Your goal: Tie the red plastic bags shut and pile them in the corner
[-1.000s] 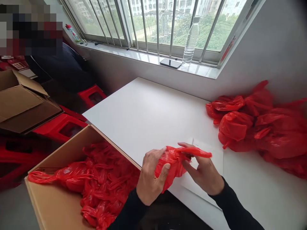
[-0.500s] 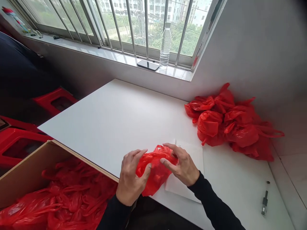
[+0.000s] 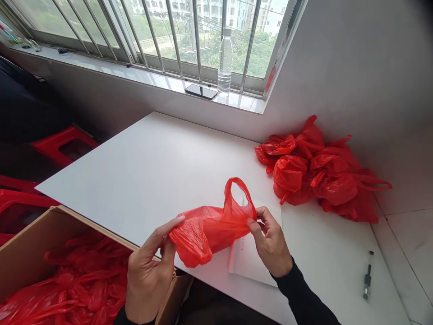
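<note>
A red plastic bag (image 3: 216, 228) is stretched sideways above the near edge of the white table (image 3: 145, 167), one loop handle standing up. My right hand (image 3: 272, 241) pinches its right end between thumb and fingers, just below that handle. At the other end my left hand (image 3: 150, 268) holds the bag's bottom corner, with the index finger lying along the top and the thumb underneath. Beneath the bag and my right hand lies a white printed booklet or sheet (image 3: 252, 262), partly covered.
A cardboard box (image 3: 27, 241) full of red plastic bags (image 3: 77, 284) stands at lower left. More red bags (image 3: 321, 171) are heaped against the wall. A black pen-like tool (image 3: 367, 282) lies at right. The sill holds a water bottle (image 3: 225, 63) and a phone (image 3: 200, 91). Red stools (image 3: 66, 146) stand at left.
My hands have moved apart, and the crumpled bag is now drawn out between them with its handle raised. Both hands have closed on its ends. The view has shifted slightly.
</note>
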`<action>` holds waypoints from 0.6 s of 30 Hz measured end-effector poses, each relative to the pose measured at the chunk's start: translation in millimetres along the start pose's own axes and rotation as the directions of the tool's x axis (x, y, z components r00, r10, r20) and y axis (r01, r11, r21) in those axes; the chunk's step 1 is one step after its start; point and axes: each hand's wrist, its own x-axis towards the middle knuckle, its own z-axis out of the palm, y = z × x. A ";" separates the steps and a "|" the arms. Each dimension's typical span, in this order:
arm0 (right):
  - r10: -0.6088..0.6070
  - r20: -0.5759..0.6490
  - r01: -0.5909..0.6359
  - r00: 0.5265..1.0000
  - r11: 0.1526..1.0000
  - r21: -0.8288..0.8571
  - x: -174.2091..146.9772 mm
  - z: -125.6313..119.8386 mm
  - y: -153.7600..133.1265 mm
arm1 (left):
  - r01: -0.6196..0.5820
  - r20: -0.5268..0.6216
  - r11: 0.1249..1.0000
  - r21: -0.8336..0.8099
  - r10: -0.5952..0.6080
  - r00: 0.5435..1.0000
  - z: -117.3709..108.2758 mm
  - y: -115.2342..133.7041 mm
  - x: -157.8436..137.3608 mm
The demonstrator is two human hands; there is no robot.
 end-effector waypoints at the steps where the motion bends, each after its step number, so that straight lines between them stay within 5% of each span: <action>1: 0.010 0.021 -0.009 1.000 1.000 -0.012 -1.2 -0.6 -1.5 | 0.018 0.039 0.999 -0.042 -0.016 0.999 -1.5 2.8 -1.7; 5: 0.062 0.045 -0.057 0.997 0.994 -0.093 -2.4 -7.0 1.2 | 0.061 0.097 0.983 -0.171 -0.044 0.994 -2.7 11.2 -4.9; 8: 0.021 0.002 -0.020 1.000 0.985 -0.172 -5.8 -12.3 -0.1 | 0.225 0.121 0.932 -0.285 -0.198 0.973 4.5 13.6 -5.3; 10: -0.102 -0.115 0.074 0.988 0.971 -0.229 -12.3 -13.6 -9.6 | 0.300 0.116 0.865 -0.402 -0.277 0.954 10.5 13.4 -5.3; 13: -0.448 -0.257 0.384 0.856 0.885 -0.261 -22.6 -9.2 -32.9 | 0.327 0.114 0.802 -0.501 -0.313 0.943 15.5 13.7 -5.0; 16: -0.662 0.119 0.672 0.740 0.722 -0.165 -19.0 4.2 -48.1 | 0.327 0.157 0.799 -0.504 -0.287 0.945 15.4 15.5 -4.2; 18: -0.500 0.462 0.647 0.733 0.722 -0.245 -7.0 15.8 -45.0 | 0.333 0.201 0.780 -0.530 -0.266 0.943 15.1 16.7 -4.2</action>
